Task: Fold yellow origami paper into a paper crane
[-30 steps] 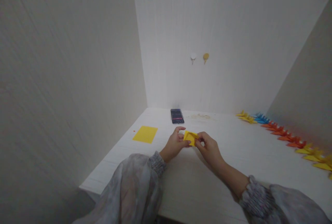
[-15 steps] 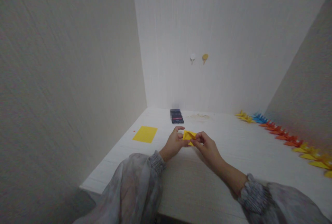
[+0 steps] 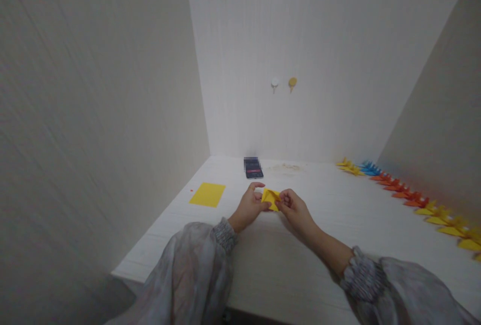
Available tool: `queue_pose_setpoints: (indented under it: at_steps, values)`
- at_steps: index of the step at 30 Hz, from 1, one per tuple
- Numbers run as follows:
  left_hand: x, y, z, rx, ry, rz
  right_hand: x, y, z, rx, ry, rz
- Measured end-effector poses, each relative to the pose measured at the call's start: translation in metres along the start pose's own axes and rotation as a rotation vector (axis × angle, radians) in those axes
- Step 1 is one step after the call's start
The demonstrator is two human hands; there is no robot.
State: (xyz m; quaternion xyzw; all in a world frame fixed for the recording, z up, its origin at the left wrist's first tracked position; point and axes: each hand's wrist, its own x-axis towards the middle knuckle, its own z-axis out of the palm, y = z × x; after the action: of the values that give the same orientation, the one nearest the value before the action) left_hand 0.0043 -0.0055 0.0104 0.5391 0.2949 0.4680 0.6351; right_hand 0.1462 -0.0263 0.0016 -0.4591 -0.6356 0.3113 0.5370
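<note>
So the view's swung slightly right: the phone (image 3: 254, 172), flat yellow sheet (image 3: 207, 194) and gold hook (image 3: 292, 82) all sit further left. Right hand (image 3: 296, 209) has also crept a bit nearer the left (image 3: 248, 209) at the folded yellow paper (image 3: 269, 197).

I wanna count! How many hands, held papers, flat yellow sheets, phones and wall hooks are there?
Left hand and right hand: 2
Held yellow paper: 1
Flat yellow sheet: 1
Phone: 1
White wall hook and yellow wall hook: 2
Total: 7
</note>
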Motion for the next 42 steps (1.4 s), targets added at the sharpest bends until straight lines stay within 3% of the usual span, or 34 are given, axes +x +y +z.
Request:
queue_pose_setpoints:
  at_steps: [19,27,35,42]
  values:
    - [-0.002,-0.002,-0.004,-0.052,-0.089,-0.049,0.003,0.007,-0.007,-0.039,0.010,0.042]
    - [0.000,-0.006,-0.003,0.059,-0.019,0.005,0.000,0.006,-0.001,-0.006,-0.036,0.065]
    - [-0.001,-0.004,-0.002,0.143,-0.019,-0.017,-0.006,-0.004,-0.006,-0.375,-0.083,-0.018]
    - [0.001,-0.007,-0.006,0.274,0.016,0.006,-0.003,-0.008,-0.010,-0.405,-0.049,-0.005]
